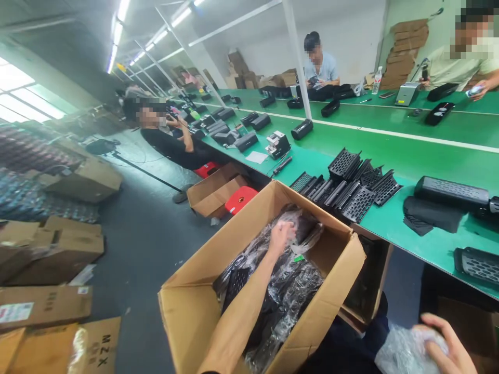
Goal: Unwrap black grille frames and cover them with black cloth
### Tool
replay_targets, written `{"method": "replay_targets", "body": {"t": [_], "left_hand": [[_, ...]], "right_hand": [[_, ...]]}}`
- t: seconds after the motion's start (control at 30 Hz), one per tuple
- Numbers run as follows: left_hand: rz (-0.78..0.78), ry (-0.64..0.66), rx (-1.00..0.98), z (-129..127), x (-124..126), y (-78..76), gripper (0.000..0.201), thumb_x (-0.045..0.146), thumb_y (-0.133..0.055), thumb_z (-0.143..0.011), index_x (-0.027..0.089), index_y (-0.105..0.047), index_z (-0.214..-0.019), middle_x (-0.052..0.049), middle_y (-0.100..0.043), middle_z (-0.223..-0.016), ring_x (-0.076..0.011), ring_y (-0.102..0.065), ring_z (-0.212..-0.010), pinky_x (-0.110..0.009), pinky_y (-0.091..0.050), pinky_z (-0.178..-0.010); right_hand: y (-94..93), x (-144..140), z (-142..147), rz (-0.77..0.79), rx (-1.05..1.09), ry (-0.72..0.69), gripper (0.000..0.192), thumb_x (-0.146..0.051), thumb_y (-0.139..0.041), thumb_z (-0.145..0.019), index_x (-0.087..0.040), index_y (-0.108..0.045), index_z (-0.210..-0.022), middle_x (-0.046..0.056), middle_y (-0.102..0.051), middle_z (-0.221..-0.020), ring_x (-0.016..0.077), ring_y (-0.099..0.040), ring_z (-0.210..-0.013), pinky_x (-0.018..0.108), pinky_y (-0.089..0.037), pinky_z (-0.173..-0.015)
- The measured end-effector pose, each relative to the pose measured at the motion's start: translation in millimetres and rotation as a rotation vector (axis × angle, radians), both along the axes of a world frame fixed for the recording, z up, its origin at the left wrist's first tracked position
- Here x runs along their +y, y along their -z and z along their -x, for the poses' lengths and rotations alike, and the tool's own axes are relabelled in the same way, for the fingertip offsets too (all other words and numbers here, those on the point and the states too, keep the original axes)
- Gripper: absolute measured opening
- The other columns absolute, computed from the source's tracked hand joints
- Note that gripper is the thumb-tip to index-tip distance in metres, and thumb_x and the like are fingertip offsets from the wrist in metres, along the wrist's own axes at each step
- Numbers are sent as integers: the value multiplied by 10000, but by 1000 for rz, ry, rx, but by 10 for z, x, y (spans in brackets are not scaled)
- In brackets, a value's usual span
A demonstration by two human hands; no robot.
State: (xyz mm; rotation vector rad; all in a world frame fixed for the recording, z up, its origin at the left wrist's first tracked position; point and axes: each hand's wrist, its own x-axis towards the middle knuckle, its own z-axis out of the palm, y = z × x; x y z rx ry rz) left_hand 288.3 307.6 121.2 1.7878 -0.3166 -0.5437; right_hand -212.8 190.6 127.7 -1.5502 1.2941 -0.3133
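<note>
My left hand [283, 236] reaches into a large open cardboard box [191, 311], its fingers closed on the clear plastic wrapping [302, 239] of a dark part. More black parts in clear bags [292, 285] fill the box around it, and a perforated black part [237, 283] shows near my forearm. At the lower right, my right hand [444, 345] is closed around crumpled clear plastic [401, 350], held outside the box. Whether anything lies inside that plastic, I cannot tell.
Perforated black covers [351, 187] are piled on the green bench [393, 223] beyond the box. A black speaker-like housing [452, 193] and a black cloth [432, 214] lie to the right. A red stool [240, 200] stands left of the bench. Co-workers sit along it.
</note>
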Motion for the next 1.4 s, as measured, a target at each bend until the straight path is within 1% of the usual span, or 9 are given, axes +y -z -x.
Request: {"method": "replay_targets", "body": {"t": [0.07,0.27,0.47,0.57,0.7,0.83,1.03,1.2,1.4], "left_hand": [[128,-102,38,-106,134,-194,410,570,-625,-766,169,-586,-842,-66,-672,-851,-216,-695,-751,-367,-581,-669],[350,-340,73,-229,411,-796,392,520,-694,-729,192,-477,-737,47,-551,-594,-82,-490,-424,-203,-440,-433],[482,-127,154,244,587,-1526,420,525,-776,-739,166,-562,-700,8,-585,-581,-120,-534,-434,-228,-452,-376],[526,-55,181,595,689,-1886,434,551,-774,-773,150,-615,-728,-17,-626,-602,-140,-568,-444,-233,-459,-364],[575,107,275,1093,856,-2157,399,575,-687,-878,177,-693,-853,-60,-708,-754,-203,-684,-623,-307,-581,-499],[506,394,152,1225,1140,-2081,296,500,-743,-846,205,-743,-864,-111,-726,-1139,-302,-721,-987,-472,-600,-908],[36,139,-242,914,1345,-1570,311,407,-682,-886,245,-774,-1135,-112,-719,-1241,-333,-625,-1241,-497,-471,-1120],[169,67,-115,923,1317,-1365,686,293,-834,-731,293,-644,-1390,-74,-564,-1500,-333,-410,-1485,-471,-291,-1264],[156,-33,-81,892,1309,-1092,330,341,-776,-819,230,-783,-1130,-98,-717,-1246,-330,-589,-1274,-471,-324,-1217]], "right_hand": [[-172,-122,-435,-69,-132,-144,502,-503,-639,-776,-256,-648,-1213,43,-690,-919,210,-632,-700,287,-523,-642],[-751,63,-1462,-404,-406,-550,474,-638,-569,-908,-171,-637,-934,29,-579,-818,152,-490,-709,244,-388,-646],[-630,453,-1873,-504,-386,-701,644,-772,-578,-876,-133,-660,-874,34,-575,-752,145,-494,-687,256,-386,-655],[-603,633,-2160,-473,-419,-658,732,-793,-642,-814,-177,-661,-1210,89,-677,-1006,249,-635,-931,345,-508,-832],[-714,824,-2509,-482,-610,-567,1000,-761,-740,-753,-265,-404,-1553,137,-575,-1428,331,-550,-1311,455,-466,-1093],[-729,843,-2583,-457,-683,-454,700,-703,-643,-884,-212,-598,-1381,125,-639,-1359,324,-588,-1275,457,-467,-1107],[-791,709,-2534,-419,-649,-610,614,-685,-574,-936,-230,-641,-1343,91,-662,-1337,293,-631,-1221,412,-519,-1059],[-906,687,-2607,-211,-472,-762,605,-719,-550,-921,-256,-687,-1286,63,-698,-1273,307,-633,-1212,407,-496,-1073],[-907,699,-2636,-155,-380,-603,619,-819,-617,-795,-233,-776,-916,77,-738,-953,312,-675,-948,367,-549,-838]]}}
